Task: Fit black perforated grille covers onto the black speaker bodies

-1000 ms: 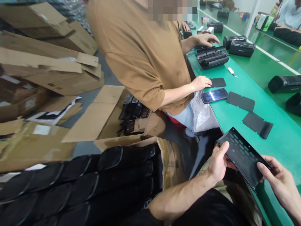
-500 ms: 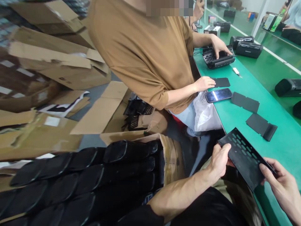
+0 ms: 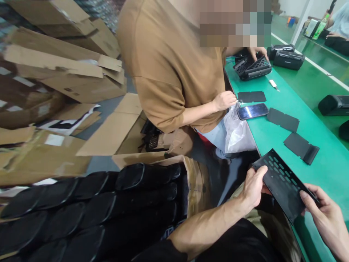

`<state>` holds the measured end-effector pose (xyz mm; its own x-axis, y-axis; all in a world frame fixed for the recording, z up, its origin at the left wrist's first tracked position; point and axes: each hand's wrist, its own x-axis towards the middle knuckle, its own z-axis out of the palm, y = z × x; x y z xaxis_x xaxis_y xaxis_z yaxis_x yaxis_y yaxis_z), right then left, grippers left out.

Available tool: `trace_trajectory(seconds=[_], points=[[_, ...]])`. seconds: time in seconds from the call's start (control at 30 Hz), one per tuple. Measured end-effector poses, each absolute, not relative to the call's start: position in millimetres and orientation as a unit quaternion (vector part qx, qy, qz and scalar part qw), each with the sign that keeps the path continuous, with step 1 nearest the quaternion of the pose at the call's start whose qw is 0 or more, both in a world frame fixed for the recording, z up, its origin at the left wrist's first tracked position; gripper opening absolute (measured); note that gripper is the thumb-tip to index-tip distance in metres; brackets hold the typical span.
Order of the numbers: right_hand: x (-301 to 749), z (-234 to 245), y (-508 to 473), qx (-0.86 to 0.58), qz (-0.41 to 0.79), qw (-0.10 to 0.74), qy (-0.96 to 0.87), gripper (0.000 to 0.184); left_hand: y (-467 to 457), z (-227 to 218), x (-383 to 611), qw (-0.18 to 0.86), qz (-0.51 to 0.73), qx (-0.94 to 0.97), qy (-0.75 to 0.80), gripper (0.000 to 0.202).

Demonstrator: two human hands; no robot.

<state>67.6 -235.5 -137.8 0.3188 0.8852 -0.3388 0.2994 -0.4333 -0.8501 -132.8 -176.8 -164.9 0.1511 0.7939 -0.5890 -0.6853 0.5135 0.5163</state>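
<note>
The co-worker's nearer hand [image 3: 225,100] has drawn back off a flat black sheet [image 3: 251,96] to the edge of the green table [image 3: 327,174], beside a crumpled clear plastic bag [image 3: 234,134]; their farther hand [image 3: 257,52], lately down inside the opened speaker housing [image 3: 252,72], is now at its back rim. The person's own hold has barely shifted, so the piece in hand seems to be at the same stage, steadied rather than altered. That piece, a slotted black plastic panel [image 3: 280,196], is held tilted across the table's edge nearest the person. The left hand [image 3: 253,187] pinches its left long side, thumb on the face; the right hand [image 3: 325,211] clasps it by the right corner, thumb on top, fingers partly hidden beneath. The panel is thin, matte and rectangular, with rows of rounded slots towards its far end; the sheet is plain and smooth
</note>
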Motion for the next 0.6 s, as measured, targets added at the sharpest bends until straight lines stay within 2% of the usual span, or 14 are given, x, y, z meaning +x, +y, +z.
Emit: trace_trajectory(seconds=[0.1, 0.17, 0.2, 0.27, 0.33, 0.37, 0.47, 0.6], points=[[58, -128, -239, -0.689, 0.472, 0.385, -0.393, 0.052, -182, -161, -135, 0.768, 0.498, 0.096, 0.391, 0.049], [55, -118, -242, -0.635, 0.523, 0.402, -0.402, 0.047, -183, -156, -138, 0.789, 0.51, 0.103, 0.327, 0.054], [57, -113, -242, -0.606, 0.548, 0.405, -0.41, 0.051, -183, -155, -141, 0.799, 0.509, 0.101, 0.304, 0.053], [73, -102, -232, -0.58, 0.578, 0.418, -0.392, 0.072, -180, -153, -147, 0.813, 0.5, 0.088, 0.286, 0.047], [103, -91, -206, -0.612, 0.562, 0.473, -0.293, 0.092, -176, -151, -153, 0.822, 0.485, 0.071, 0.291, 0.042], [123, -85, -187, -0.649, 0.52, 0.521, -0.192, 0.095, -174, -150, -156, 0.824, 0.478, 0.063, 0.299, 0.041], [185, -71, -116, -0.695, 0.416, 0.583, -0.067, 0.083, -169, -147, -163, 0.818, 0.462, 0.033, 0.341, 0.043], [236, -70, -33, -0.712, 0.331, 0.615, 0.068, 0.056, -168, -155, -177, 0.818, 0.442, -0.012, 0.369, 0.059]])
